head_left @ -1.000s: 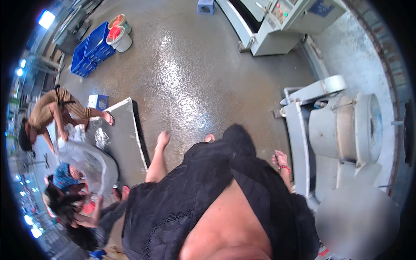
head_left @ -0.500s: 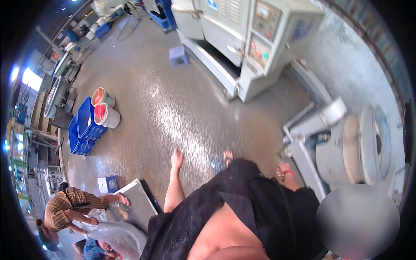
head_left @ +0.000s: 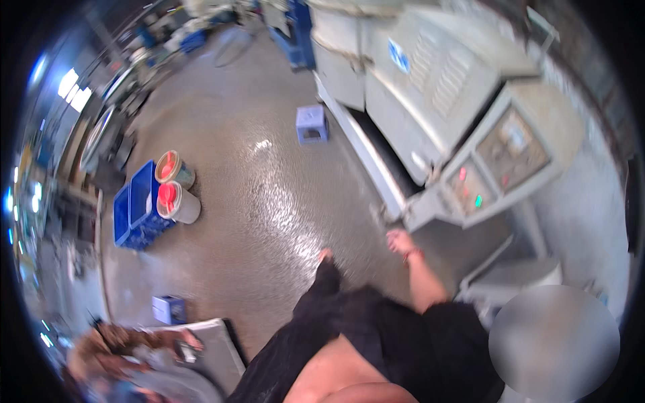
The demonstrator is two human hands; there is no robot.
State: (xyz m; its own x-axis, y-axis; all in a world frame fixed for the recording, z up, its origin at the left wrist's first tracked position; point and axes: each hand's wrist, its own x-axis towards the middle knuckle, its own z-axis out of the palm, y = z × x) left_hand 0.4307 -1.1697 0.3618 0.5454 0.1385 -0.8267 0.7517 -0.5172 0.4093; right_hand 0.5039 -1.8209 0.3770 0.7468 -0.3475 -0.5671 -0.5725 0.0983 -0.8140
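My right hand [head_left: 401, 242] hangs low over the wet floor [head_left: 255, 201], a red bracelet [head_left: 412, 254] round its wrist. Its fingers are loosely apart and hold nothing. Nearest to it is the lower corner of a large grey-white machine [head_left: 463, 154], with a small gap of floor visible between them. On that machine a slanted control panel [head_left: 497, 161] carries a green light [head_left: 478, 200] and red buttons. My left hand is out of the picture. One bare foot [head_left: 326, 254] shows below my black clothes.
A purple stool [head_left: 312, 123] stands by the machine's base. Blue crates [head_left: 142, 201] and two buckets [head_left: 179, 203] with red items are at left. Lower left, a person [head_left: 107, 349] sits near a low platform [head_left: 218, 342] and a small purple stool [head_left: 169, 309].
The view has moved forward, bringing the machine and its panel closer. My right hand has swung forward and left in the picture; my left hand has left the view.
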